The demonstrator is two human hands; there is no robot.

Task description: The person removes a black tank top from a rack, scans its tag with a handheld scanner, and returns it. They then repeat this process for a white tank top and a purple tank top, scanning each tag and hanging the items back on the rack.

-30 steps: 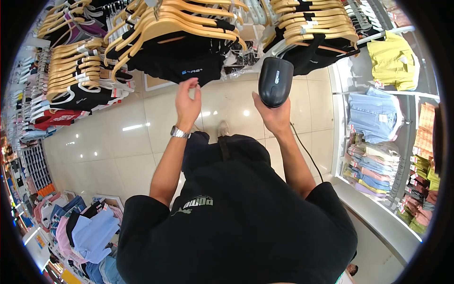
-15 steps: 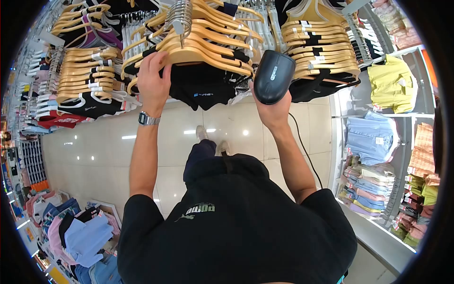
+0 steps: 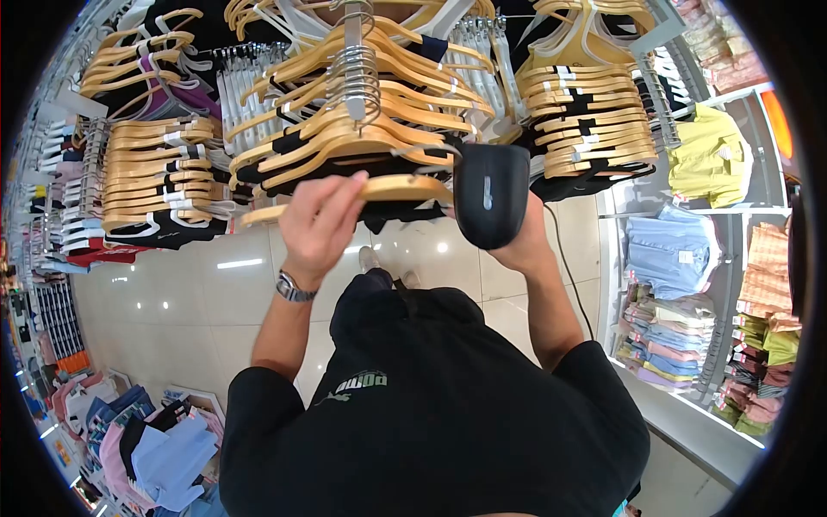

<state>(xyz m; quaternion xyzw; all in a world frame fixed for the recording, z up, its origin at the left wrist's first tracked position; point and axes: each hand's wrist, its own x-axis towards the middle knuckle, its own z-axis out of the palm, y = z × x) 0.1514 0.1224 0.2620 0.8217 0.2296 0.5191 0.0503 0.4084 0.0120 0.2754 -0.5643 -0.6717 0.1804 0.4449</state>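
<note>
My left hand (image 3: 320, 226) is closed on the front wooden hanger (image 3: 398, 189), its fingers over the top of the bar. This hanger is tilted toward me, apart from the row behind, and its metal hook lies to the right. A black garment (image 3: 403, 213) shows under it, mostly hidden. My right hand (image 3: 527, 246) is wrapped round a black handheld barcode scanner (image 3: 491, 196), just at the hanger's right end. The scanner covers most of the right fingers. More wooden hangers (image 3: 323, 153) hang behind on a metal rail arm (image 3: 354, 108).
Rows of hangers stand at left (image 3: 159, 172) and right (image 3: 594, 125). A cable (image 3: 571, 276) runs down beside my right arm. Shelves on the right carry a yellow shirt (image 3: 708, 159) and a blue shirt (image 3: 676, 250). Folded clothes (image 3: 164, 457) lie at lower left.
My left hand has moved right and toward me, pulling the front hanger away from the row and tilting it. The scanner has turned more upright and come lower, close to the hanger.
</note>
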